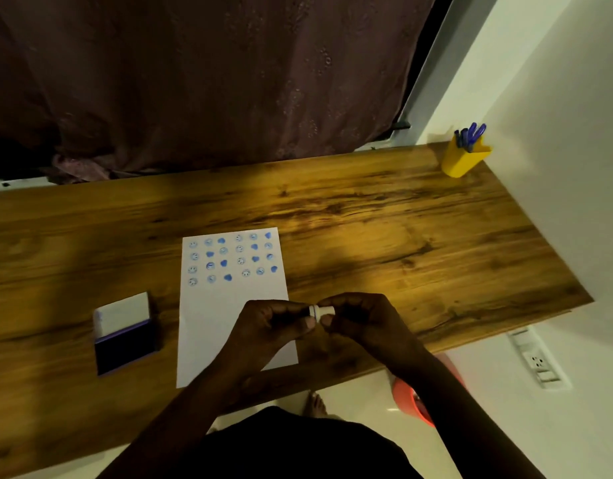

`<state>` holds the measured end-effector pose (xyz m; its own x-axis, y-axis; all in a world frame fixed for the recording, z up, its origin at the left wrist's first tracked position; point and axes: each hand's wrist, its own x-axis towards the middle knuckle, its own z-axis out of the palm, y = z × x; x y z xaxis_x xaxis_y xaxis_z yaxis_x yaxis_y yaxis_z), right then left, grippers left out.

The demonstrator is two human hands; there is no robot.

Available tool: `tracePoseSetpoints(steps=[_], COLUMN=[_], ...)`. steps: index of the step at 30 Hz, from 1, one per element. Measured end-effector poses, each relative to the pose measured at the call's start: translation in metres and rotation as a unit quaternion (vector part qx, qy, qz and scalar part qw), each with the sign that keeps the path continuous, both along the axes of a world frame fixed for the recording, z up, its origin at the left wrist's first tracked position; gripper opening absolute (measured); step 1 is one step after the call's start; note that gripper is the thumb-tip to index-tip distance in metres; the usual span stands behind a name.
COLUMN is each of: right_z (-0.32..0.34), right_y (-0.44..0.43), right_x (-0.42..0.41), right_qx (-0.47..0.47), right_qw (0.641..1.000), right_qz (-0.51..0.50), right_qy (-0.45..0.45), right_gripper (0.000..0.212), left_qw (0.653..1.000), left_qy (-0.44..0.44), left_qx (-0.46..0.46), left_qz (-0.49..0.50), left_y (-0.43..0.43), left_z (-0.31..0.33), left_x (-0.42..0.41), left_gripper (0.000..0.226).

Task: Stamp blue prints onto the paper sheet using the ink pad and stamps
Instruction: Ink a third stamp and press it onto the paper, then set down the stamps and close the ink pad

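My left hand and right hand both pinch 1 small white stamp above the paper sheet, at its right edge. The open ink pad lies left of the sheet.

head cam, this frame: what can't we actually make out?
- Stamp, head view: only a white bit shows between left hand and right hand; fingers hide its face and design.
- Ink pad: dark in low light; surface detail unreadable.
- Prints on paper sheet: too small for fine detail.
- Paper's near right corner: covered by left forearm.
- Yellow cup: contents small, blurred.
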<state>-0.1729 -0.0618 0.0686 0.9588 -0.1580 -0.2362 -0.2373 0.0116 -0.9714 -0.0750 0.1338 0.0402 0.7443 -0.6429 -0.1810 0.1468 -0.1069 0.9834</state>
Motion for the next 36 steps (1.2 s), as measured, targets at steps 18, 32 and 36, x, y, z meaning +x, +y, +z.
tracePoseSetpoints(steps=[18,32,36], right_z=[-0.003,-0.04,-0.049], right_y=[-0.057,-0.126,-0.125], right_x=[-0.022,-0.041,-0.039], right_qx=[0.044,-0.457,-0.505], right_qw=[0.997,0.883,0.854], right_qz=[-0.042,-0.014,0.023], right_qy=[0.041,0.102,0.125], right_gripper=[0.026,0.014,0.017], left_qw=[0.998,0.991,0.991], left_qy=[-0.057,-0.009,0.009], left_qx=[0.034,0.115,0.111], left_qz=[-0.016,0.062,0.073], left_y=[-0.065,-0.081,-0.075], left_z=[0.008,-0.02,-0.024], left_x=[-0.023,-0.009,-0.01], left_gripper=[0.027,0.022,0.023])
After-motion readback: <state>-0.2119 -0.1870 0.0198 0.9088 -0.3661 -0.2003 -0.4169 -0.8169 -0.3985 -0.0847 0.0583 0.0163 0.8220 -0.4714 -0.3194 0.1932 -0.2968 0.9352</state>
